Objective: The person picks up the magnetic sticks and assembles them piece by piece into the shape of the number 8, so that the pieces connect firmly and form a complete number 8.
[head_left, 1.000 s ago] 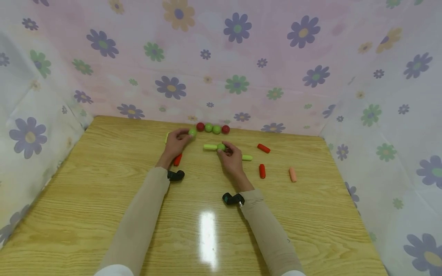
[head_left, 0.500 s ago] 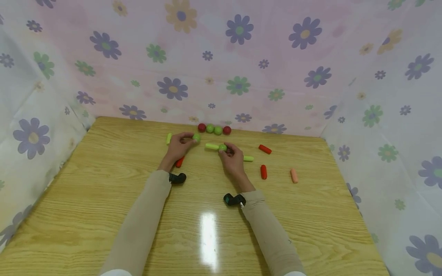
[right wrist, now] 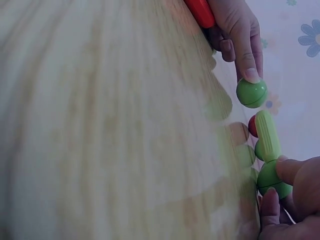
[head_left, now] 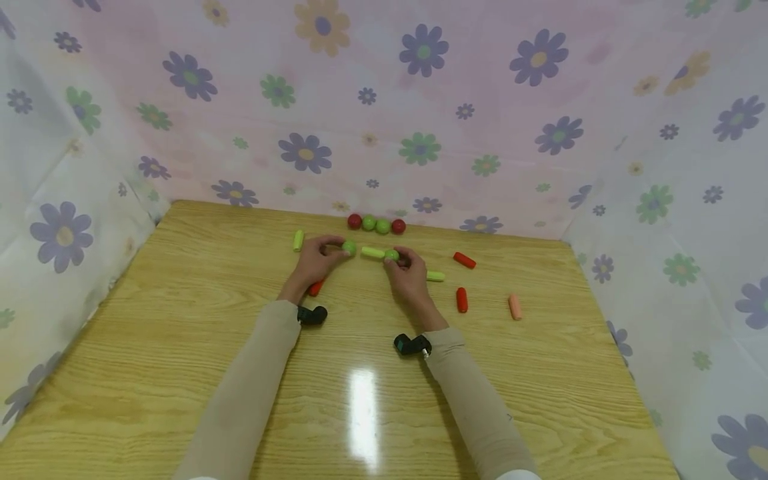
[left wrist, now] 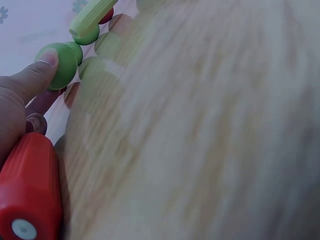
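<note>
Between thumb and fingers, my left hand pinches a green ball. My right hand pinches another green ball, from whose left side a ribbed yellow-green rod sticks out. In the right wrist view, a small gap separates the rod's free end from the left hand's ball. A red rod lies below the left hand, which partly covers it in the head view. Right beside the right hand lies a second yellow-green rod, its near end hidden.
Behind the hands, a row of red balls and green balls stands near the table's back edge. Another yellow-green rod is left of the left hand. Two red rods and a peach rod lie to the right on the wooden table.
My left hand has carried its green ball right and nearer, towards the rod's free end. My right hand holds its ball and rod in nearly the same spot.
</note>
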Demonstrator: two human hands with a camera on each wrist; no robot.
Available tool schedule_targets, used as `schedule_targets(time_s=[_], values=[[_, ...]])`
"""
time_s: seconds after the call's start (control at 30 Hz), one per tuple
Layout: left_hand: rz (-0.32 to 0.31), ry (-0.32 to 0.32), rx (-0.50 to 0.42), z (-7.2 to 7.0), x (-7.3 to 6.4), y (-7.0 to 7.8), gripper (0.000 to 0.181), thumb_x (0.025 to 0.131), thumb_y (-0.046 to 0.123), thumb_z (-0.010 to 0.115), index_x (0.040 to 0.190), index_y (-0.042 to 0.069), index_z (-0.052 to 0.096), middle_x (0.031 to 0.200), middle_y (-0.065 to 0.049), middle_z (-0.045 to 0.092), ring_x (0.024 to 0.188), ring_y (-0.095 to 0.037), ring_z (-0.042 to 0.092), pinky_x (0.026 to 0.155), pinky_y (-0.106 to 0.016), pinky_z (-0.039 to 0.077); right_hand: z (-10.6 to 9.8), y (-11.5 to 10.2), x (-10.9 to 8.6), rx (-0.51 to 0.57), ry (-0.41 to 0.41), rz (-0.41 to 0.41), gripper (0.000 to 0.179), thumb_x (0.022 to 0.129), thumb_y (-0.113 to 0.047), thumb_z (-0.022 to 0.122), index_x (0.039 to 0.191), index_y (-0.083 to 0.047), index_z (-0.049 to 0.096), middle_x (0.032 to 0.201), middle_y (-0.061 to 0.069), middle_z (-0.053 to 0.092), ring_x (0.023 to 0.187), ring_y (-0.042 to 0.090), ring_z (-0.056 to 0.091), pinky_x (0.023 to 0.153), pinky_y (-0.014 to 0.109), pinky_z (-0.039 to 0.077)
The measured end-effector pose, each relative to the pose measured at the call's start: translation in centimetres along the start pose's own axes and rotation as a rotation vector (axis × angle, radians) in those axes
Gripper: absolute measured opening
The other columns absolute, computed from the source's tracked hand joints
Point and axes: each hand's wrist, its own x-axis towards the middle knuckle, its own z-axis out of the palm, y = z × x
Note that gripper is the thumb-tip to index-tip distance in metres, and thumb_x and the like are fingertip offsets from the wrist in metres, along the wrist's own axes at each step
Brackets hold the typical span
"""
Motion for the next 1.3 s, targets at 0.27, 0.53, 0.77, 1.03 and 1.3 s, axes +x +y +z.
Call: schedule_targets(time_s=[0.27,0.53,0.77,1.03,1.3], values=[[0.010,-0.020,0.032,0.16,-0.34,0.19,0.034,0.094,0.019,0.076,0.126,0.008,0.071,0.072,-0.006,0.059,0.058,-0.013,0.044,0.058,-0.027,0.039,-0.44,-0.09,0.19,-0.004,-0.037,0.014,0.038,0.100,-0.012,0.065,0.135,0.003,0.060,0.122,0.019,0.063,0.095,0.020,0.054,0.079,0.024,0.044],[0.046,-0.023,0.051,0.28,-0.34,0.21,0.033,0.093,0.018,0.077,0.124,0.007,0.072,0.085,-0.013,0.066,0.059,-0.012,0.044,0.059,-0.028,0.039,-0.67,-0.31,0.23,0.009,-0.058,0.013,0.038,0.100,-0.012,0.065,0.135,0.002,0.060,0.122,0.019,0.063,0.097,0.020,0.055,0.080,0.025,0.045],[0.076,-0.030,0.032,0.33,-0.41,0.05,0.035,0.092,0.018,0.078,0.124,0.005,0.072,0.084,-0.020,0.066,0.054,-0.008,0.038,0.057,-0.028,0.036,-0.68,-0.17,0.28,0.009,-0.064,-0.009,0.038,0.099,-0.011,0.065,0.134,0.002,0.061,0.122,0.020,0.063,0.096,0.020,0.056,0.079,0.022,0.045],[0.051,-0.033,0.041,0.41,-0.40,0.18,0.032,0.092,0.017,0.078,0.122,0.009,0.073,0.064,-0.006,0.054,0.053,-0.012,0.033,0.056,-0.028,0.034,-0.59,-0.24,0.40,-0.002,-0.059,-0.014,0.036,0.098,-0.010,0.067,0.132,0.001,0.063,0.122,0.018,0.064,0.093,0.016,0.054,0.078,0.020,0.045],[0.034,-0.035,0.017,0.47,-0.44,0.17,0.032,0.090,0.017,0.080,0.120,0.009,0.074,0.117,-0.014,0.073,0.054,-0.012,0.034,0.057,-0.027,0.034,-0.69,-0.24,0.35,0.007,-0.055,-0.010,0.037,0.098,-0.008,0.068,0.133,0.002,0.062,0.124,0.019,0.064,0.097,0.020,0.056,0.080,0.021,0.044]])
